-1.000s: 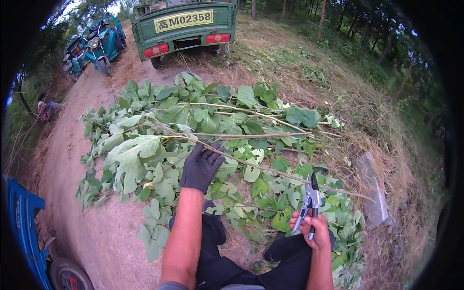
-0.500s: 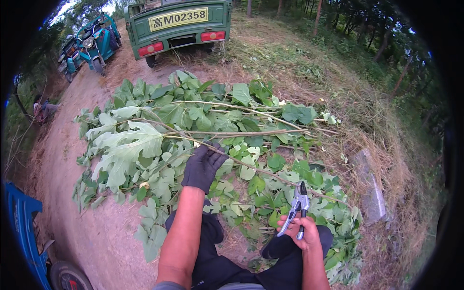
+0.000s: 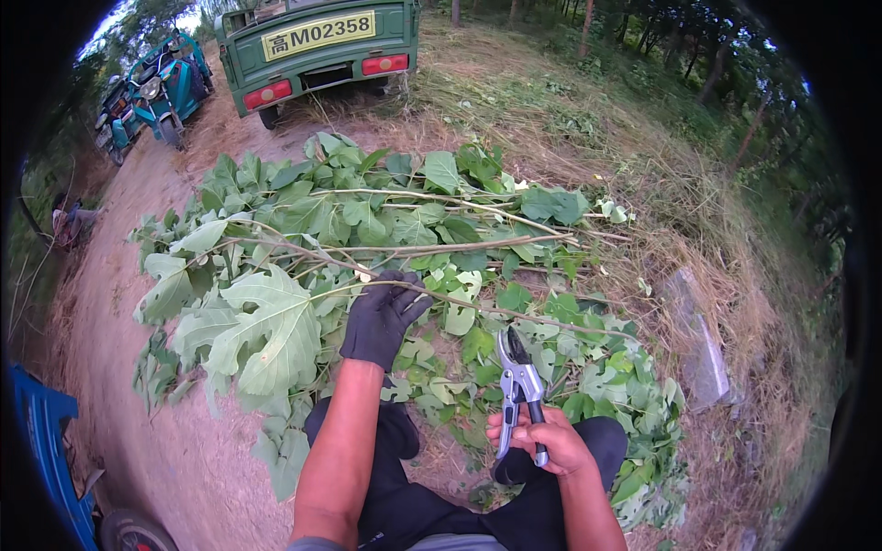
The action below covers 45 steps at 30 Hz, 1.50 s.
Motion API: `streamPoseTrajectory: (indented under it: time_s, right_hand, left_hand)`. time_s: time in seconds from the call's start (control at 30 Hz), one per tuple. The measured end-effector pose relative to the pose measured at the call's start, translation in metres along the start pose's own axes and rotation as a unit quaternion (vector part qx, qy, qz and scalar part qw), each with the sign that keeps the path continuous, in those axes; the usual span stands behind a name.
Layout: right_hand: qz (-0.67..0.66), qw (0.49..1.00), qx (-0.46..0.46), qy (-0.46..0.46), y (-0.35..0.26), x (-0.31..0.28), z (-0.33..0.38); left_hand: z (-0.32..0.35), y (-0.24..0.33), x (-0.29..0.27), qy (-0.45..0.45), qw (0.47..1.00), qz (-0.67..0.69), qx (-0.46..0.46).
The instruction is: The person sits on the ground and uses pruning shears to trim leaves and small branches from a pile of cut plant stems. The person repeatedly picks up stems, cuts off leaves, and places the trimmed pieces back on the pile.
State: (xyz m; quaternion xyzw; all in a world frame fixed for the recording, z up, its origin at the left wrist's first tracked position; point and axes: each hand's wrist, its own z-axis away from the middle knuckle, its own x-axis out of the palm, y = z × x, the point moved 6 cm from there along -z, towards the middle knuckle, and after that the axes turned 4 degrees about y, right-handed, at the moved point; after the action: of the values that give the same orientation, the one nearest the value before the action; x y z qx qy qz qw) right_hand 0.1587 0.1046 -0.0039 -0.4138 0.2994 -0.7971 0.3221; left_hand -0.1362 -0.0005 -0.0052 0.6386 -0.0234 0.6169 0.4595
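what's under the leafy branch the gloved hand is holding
Under the branch gripped by the gloved left hand lie more cut leafy branches on the dirt ground. The leaves hide the ground directly beneath them.

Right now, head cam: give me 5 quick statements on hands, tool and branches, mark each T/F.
1. The left hand wears a black glove and grips a thin branch. True.
2. The right hand is gloved too. False: it is bare.
3. The right hand holds pruning shears with the blades pointing away from the person. True.
4. The shears are clamped on the branch. False: the blades sit just short of it, apart from the stem.
5. The cut leafy branches lie in the bed of the green vehicle. False: they lie on the ground in front of the person, with the vehicle parked beyond them.
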Motion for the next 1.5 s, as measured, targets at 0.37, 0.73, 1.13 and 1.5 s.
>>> streamPoseTrajectory:
  time_s: [0.37,0.73,1.13,1.5]
  right_hand:
    - [0.095,0.994,0.011,-0.060,-0.011,0.066,-0.029]
    - [-0.010,0.995,0.021,-0.098,-0.011,0.082,-0.045]
    - [-0.119,0.981,0.005,-0.156,-0.008,0.087,-0.049]
    - [-0.182,0.972,-0.010,-0.148,-0.001,0.086,-0.058]
  left_hand:
    - [0.012,-0.013,0.018,-0.038,0.998,0.036,-0.032]
    - [0.013,-0.024,0.015,-0.043,0.998,0.017,-0.035]
    - [0.013,-0.025,0.013,-0.057,0.998,0.020,-0.037]
    - [0.014,-0.027,0.009,-0.060,0.996,-0.057,-0.032]
